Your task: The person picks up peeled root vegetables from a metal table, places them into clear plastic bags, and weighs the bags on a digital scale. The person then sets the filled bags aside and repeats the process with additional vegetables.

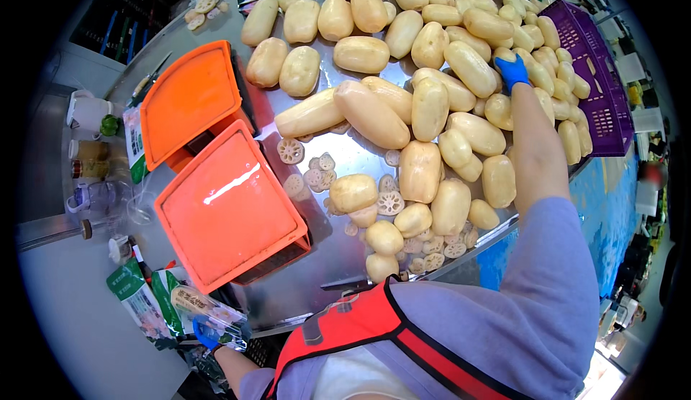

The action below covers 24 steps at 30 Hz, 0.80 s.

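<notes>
My right hand [512,70], in a blue glove, reaches to the far right of the pile and is on a peeled lotus root section [505,56]; its fingers are partly hidden. Many more lotus root sections [372,114] cover the metal table, with cut slices [390,203] among them. My left hand [206,333], also blue-gloved, is at the near left table edge, shut on a printed plastic bag [202,305] with a clear part. Further green and white bags [137,303] lie just left of it.
Two upturned orange plastic bins [232,205] [191,103] stand left of the roots. A purple perforated crate [599,81] is at the far right. A knife [345,285] lies near the front edge; jars [89,159] stand at the left.
</notes>
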{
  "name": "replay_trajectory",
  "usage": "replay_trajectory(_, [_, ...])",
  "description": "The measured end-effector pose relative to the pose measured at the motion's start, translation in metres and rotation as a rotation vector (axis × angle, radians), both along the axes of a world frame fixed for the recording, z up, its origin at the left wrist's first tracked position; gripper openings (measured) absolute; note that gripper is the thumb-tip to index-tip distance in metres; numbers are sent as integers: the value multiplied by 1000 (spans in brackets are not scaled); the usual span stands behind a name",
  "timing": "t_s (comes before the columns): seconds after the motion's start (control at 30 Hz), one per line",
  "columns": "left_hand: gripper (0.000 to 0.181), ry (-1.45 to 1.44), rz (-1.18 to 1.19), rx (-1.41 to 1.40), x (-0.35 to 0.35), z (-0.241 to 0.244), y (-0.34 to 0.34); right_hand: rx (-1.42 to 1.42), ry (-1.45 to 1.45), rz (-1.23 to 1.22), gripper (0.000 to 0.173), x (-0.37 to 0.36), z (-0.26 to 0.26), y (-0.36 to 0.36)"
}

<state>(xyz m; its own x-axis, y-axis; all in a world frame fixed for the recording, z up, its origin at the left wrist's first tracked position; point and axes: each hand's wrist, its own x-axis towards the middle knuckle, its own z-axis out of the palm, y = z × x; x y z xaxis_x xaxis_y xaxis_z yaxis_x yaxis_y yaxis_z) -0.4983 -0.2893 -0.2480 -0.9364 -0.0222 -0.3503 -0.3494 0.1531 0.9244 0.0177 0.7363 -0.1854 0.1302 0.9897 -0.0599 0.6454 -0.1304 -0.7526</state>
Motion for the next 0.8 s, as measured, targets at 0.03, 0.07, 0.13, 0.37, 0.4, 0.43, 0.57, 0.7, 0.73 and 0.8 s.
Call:
replay_trajectory(0.03, [43,-45,14,34,0,0,0,-117,20,63,73,11,13,2])
replay_trajectory(0.07, [37,-27,-12,85,-3,-1,-2,-128,233,58,70,22,16,2])
replay_trajectory(0.13, [33,16,-58,182,-7,-4,-15,-150,666,56,64,35,19,-8])
replay_trajectory(0.37, [38,-43,-131,338,-20,-26,-30,-198,1215,301,55,19,116,-153])
replay_trajectory(0.4, [39,37,-297,310,-23,-27,-32,-194,1257,356,55,16,125,-175])
replay_trajectory(0.43, [40,119,-461,280,-24,-28,-35,-230,1362,230,58,7,130,-198])
replay_trajectory(0.57, [39,-166,-169,469,-22,-33,-14,-443,1750,176,76,-72,154,-323])
replay_trajectory(0.7, [33,-243,-192,658,-11,-8,29,-857,1899,236,77,-113,126,-406])
replay_trajectory(0.73, [37,-200,-134,661,-11,-18,22,-1020,1857,264,76,-122,124,-421])
replay_trajectory(0.8, [32,-189,-106,688,-13,-31,5,-896,1744,567,71,-135,131,-437])
